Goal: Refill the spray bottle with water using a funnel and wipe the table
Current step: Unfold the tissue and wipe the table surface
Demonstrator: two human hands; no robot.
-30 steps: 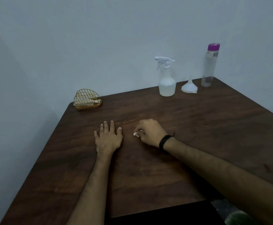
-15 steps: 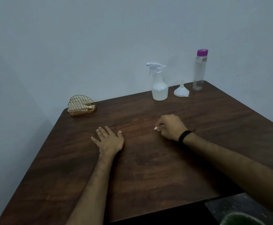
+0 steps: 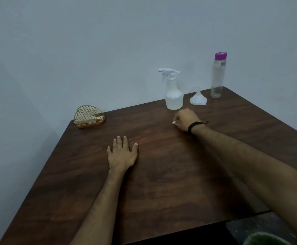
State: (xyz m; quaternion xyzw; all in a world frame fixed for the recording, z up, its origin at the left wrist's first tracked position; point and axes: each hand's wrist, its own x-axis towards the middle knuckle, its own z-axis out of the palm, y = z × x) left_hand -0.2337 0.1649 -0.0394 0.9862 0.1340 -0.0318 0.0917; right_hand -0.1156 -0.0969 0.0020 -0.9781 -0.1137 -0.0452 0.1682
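Note:
A white spray bottle (image 3: 173, 92) stands at the far edge of the dark wooden table (image 3: 162, 183). Right of it a white funnel (image 3: 198, 99) sits mouth down, and a tall clear water bottle (image 3: 218, 76) with a purple cap stands in the far corner. My right hand (image 3: 185, 119) is closed around a small white tissue (image 3: 174, 122), pressed on the table just in front of the spray bottle; only a bit of the tissue shows. My left hand (image 3: 122, 152) lies flat on the table, fingers apart, holding nothing.
A gold wire napkin holder (image 3: 89, 116) with white tissues sits at the table's far left corner. Walls close the far and left sides. A green round object (image 3: 266, 239) shows on the floor at the lower right, past the table's near edge.
My right hand has slid with the tissue away from my left hand, to the right and farther back, towards the spray bottle. My left hand stays flat in place.

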